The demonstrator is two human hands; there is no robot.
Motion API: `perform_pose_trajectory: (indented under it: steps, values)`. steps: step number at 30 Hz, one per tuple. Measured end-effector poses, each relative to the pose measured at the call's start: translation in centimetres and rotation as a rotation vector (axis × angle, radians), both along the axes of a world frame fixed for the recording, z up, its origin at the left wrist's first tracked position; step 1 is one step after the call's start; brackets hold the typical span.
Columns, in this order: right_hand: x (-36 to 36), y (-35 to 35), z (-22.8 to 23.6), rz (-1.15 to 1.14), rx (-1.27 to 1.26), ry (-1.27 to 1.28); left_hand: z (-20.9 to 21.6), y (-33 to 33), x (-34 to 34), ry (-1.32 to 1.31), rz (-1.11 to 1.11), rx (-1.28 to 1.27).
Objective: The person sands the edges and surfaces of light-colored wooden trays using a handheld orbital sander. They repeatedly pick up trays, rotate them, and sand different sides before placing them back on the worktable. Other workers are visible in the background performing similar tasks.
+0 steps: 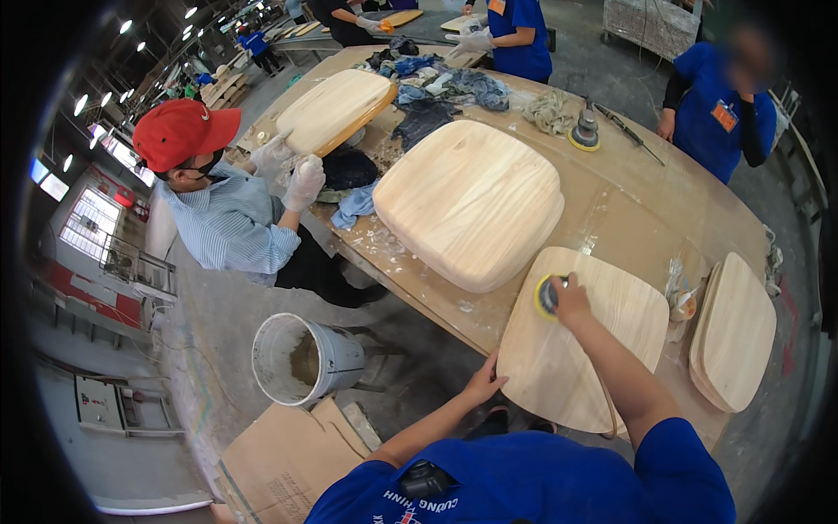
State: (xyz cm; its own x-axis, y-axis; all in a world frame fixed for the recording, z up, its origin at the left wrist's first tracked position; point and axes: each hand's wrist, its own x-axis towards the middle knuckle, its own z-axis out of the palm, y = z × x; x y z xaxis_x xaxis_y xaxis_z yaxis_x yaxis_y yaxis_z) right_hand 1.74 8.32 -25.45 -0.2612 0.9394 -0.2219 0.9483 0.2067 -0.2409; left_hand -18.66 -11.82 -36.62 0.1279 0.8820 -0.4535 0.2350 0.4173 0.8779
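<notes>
A pale wooden panel [602, 349] with rounded corners lies in front of me at the near edge of the table. My left hand [485, 382] is closed on its left edge, with some fingers out of sight. Near the panel's upper left corner, my right hand [573, 302] grips a round sander [547, 298] with a yellow rim, its pad against the wood. Just beyond to the left sits a stack of similar panels [471, 196]. To the right, a few more panels [738, 332] lie stacked.
Across the brown worktable [637, 201] are a second sander [585, 131], an air tool with a hose [628, 131] and rags [454, 87]. A white bucket [327, 362] and cardboard [288, 454] are on the floor at left. A gloved co-worker [227, 201] handles another panel [336, 109].
</notes>
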Motion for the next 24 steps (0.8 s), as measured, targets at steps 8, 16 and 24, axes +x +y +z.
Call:
perform_pose_trajectory:
  steps: [8,16,24]
  values:
    - [1.5,3.9,-1.7,-0.052,0.082,0.012,-1.7,0.4,0.1,-0.052,-0.034,0.271]
    - [12.4,6.2,-2.5,-0.372,0.101,0.071,0.3,0.5,-0.3,-0.178,0.008,-0.063]
    - [17.2,5.9,-1.7,-0.583,0.128,0.023,-0.1,0.7,-0.2,-0.189,-0.004,0.035]
